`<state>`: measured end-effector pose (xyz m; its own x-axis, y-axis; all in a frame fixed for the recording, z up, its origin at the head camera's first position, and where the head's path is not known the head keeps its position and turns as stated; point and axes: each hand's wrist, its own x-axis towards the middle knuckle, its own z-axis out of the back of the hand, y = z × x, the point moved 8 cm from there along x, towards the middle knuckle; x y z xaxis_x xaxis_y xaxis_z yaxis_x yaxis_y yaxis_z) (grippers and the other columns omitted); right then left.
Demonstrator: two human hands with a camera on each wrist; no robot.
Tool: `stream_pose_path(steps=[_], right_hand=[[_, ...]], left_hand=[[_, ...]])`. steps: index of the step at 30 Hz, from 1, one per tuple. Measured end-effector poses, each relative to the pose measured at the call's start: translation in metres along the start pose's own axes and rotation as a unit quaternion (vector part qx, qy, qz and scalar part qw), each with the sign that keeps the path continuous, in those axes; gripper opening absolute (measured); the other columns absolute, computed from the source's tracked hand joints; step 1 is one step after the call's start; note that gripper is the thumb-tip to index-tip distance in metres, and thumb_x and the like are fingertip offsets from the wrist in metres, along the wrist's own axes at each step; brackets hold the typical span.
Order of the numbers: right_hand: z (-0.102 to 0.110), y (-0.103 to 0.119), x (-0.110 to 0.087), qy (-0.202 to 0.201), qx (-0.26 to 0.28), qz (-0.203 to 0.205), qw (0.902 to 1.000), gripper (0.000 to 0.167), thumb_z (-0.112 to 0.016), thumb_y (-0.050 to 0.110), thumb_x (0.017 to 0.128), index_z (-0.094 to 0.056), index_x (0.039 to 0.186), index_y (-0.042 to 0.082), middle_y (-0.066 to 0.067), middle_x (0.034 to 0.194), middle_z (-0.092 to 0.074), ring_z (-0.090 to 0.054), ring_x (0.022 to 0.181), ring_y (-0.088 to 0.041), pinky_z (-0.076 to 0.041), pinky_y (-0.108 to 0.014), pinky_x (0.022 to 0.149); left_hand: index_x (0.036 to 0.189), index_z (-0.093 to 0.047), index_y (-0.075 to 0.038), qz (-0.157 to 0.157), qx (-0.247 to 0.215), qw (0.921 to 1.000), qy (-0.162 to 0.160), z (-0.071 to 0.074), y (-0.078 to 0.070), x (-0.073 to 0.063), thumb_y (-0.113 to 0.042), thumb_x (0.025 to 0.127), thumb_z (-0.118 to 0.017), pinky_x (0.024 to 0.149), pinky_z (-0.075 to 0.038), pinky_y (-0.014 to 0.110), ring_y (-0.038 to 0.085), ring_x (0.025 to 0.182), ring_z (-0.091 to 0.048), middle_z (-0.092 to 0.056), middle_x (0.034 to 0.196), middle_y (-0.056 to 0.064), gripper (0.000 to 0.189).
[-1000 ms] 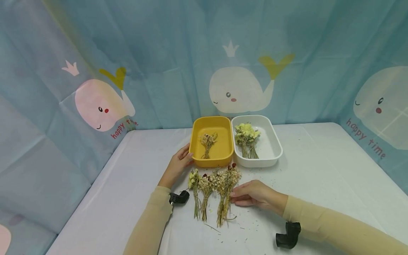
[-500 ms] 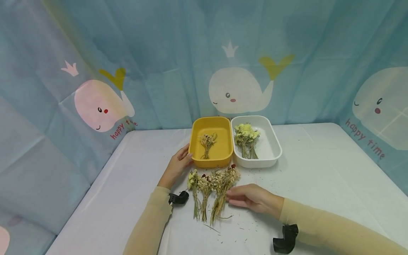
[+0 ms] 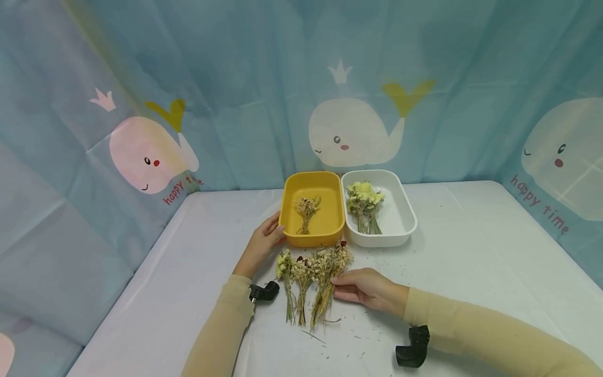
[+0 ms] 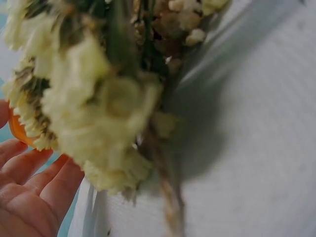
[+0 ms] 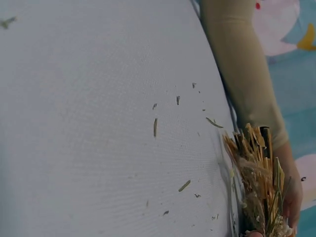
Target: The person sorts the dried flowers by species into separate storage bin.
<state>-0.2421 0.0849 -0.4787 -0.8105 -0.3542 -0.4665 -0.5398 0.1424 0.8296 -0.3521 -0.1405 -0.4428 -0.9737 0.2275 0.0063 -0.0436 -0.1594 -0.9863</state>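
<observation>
My left hand (image 3: 263, 243) rests against the left side of the yellow tray (image 3: 338, 230). Its fingers look fairly straight in the left wrist view, beside a pale yellow flower head (image 4: 98, 108). Below the trays, my right hand (image 3: 369, 287) pinches the stems of a dried flower bunch (image 3: 325, 288) with cream blooms and a dark red one. Those straw-coloured stems (image 5: 261, 182) stand out in the right wrist view, with most of that hand out of frame. To the left lie a cream bunch (image 3: 303, 277) and a pale yellow bunch (image 3: 286, 277).
One small dried bunch (image 3: 307, 212) lies in the yellow tray. Touching that tray on the right is a white tray (image 3: 407, 222), holding yellow flowers (image 3: 364, 201). Stem bits (image 3: 313, 336) litter the white tabletop (image 3: 471, 251). A blue whale-print curtain (image 3: 264, 120) hangs behind.
My right hand has shifted left, and its thumb now lies on the stems. The bunch's stem ends have swung left, closer to the other bunches. My left hand stays at the yellow tray.
</observation>
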Motion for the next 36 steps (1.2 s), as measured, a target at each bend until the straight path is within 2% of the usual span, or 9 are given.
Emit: stream_pose_path(steps=[6,9,13,19,22,25,27,31,36], right_hand=[[0.004,-0.001,-0.007,-0.016,-0.012,0.007,0.9998,0.008,-0.066,-0.001,0.091,-0.064,0.099,-0.003,-0.002,0.09,-0.067,-0.071,0.08,-0.009,-0.062,-0.024,0.086],[0.006,-0.001,-0.014,-0.022,-0.014,0.01,0.9996,0.023,-0.067,0.0,0.091,-0.06,0.112,-0.009,-0.003,0.093,-0.066,-0.071,0.082,-0.009,-0.062,-0.024,0.086],[0.008,0.001,-0.023,-0.023,-0.015,0.009,0.9996,0.047,-0.067,0.001,0.092,-0.048,0.131,-0.017,-0.004,0.098,-0.065,-0.071,0.083,-0.009,-0.062,-0.023,0.086],[0.013,-0.001,-0.033,-0.035,-0.014,-0.006,0.9993,0.069,-0.068,0.003,0.091,-0.031,0.146,-0.017,-0.015,0.119,-0.064,-0.071,0.086,-0.01,-0.061,-0.023,0.088],[0.015,-0.001,-0.038,-0.034,-0.012,-0.006,0.9993,0.071,-0.068,0.003,0.092,-0.029,0.147,-0.017,-0.026,0.136,-0.053,-0.071,0.088,-0.009,-0.061,-0.023,0.089],[0.014,-0.001,-0.044,-0.025,-0.01,-0.003,0.9996,0.072,-0.068,0.004,0.092,-0.027,0.148,-0.018,-0.03,0.147,-0.042,-0.071,0.089,-0.009,-0.06,-0.023,0.09],[0.014,0.0,-0.047,-0.016,-0.008,0.0,0.9998,0.073,-0.068,0.005,0.092,-0.026,0.148,-0.019,-0.029,0.146,-0.044,-0.071,0.089,-0.008,-0.06,-0.023,0.09],[0.013,0.001,-0.053,-0.002,-0.003,0.004,1.0,0.073,-0.067,0.005,0.093,-0.025,0.148,-0.019,-0.02,0.126,-0.062,-0.071,0.088,-0.008,-0.061,-0.022,0.088],[0.012,0.004,-0.059,0.007,-0.003,0.011,0.9999,0.071,-0.068,0.007,0.093,-0.028,0.146,-0.019,-0.008,0.11,-0.068,-0.071,0.089,-0.008,-0.061,-0.021,0.087]], left_hand=[[0.159,-0.026,-0.017,0.0,0.004,1.0,0.005,0.0,0.001,0.0,-0.032,0.103,-0.055,0.113,-0.048,0.044,0.031,0.144,-0.042,-0.033,0.162,0.012,0.065],[0.159,-0.026,-0.017,-0.001,0.004,1.0,0.006,0.0,0.001,0.001,-0.032,0.103,-0.054,0.113,-0.048,0.044,0.031,0.144,-0.041,-0.033,0.162,0.012,0.064],[0.159,-0.026,-0.015,-0.001,0.003,1.0,0.003,0.0,0.0,0.001,-0.027,0.104,-0.053,0.112,-0.048,0.043,0.031,0.144,-0.042,-0.033,0.162,0.012,0.063],[0.159,-0.025,-0.014,0.002,0.003,1.0,-0.001,0.001,0.0,0.0,-0.027,0.104,-0.053,0.112,-0.048,0.042,0.03,0.144,-0.042,-0.033,0.162,0.012,0.063],[0.159,-0.025,-0.014,0.005,0.0,1.0,-0.002,0.001,0.001,0.001,-0.024,0.105,-0.052,0.113,-0.048,0.042,0.031,0.144,-0.042,-0.033,0.162,0.013,0.061],[0.159,-0.026,-0.013,0.006,-0.001,1.0,-0.001,0.0,0.001,0.001,-0.021,0.105,-0.051,0.113,-0.048,0.043,0.031,0.144,-0.042,-0.033,0.161,0.013,0.06],[0.159,-0.026,-0.013,0.005,-0.001,1.0,0.001,0.0,0.001,0.001,-0.02,0.106,-0.05,0.113,-0.048,0.043,0.031,0.144,-0.042,-0.033,0.161,0.013,0.059],[0.159,-0.025,-0.013,0.003,-0.005,1.0,0.004,0.0,0.001,0.001,-0.021,0.105,-0.051,0.113,-0.048,0.043,0.032,0.144,-0.042,-0.033,0.161,0.014,0.06],[0.159,-0.025,-0.013,-0.001,-0.007,1.0,0.006,0.0,0.0,0.0,-0.025,0.104,-0.052,0.113,-0.048,0.042,0.032,0.144,-0.041,-0.033,0.162,0.014,0.063]])
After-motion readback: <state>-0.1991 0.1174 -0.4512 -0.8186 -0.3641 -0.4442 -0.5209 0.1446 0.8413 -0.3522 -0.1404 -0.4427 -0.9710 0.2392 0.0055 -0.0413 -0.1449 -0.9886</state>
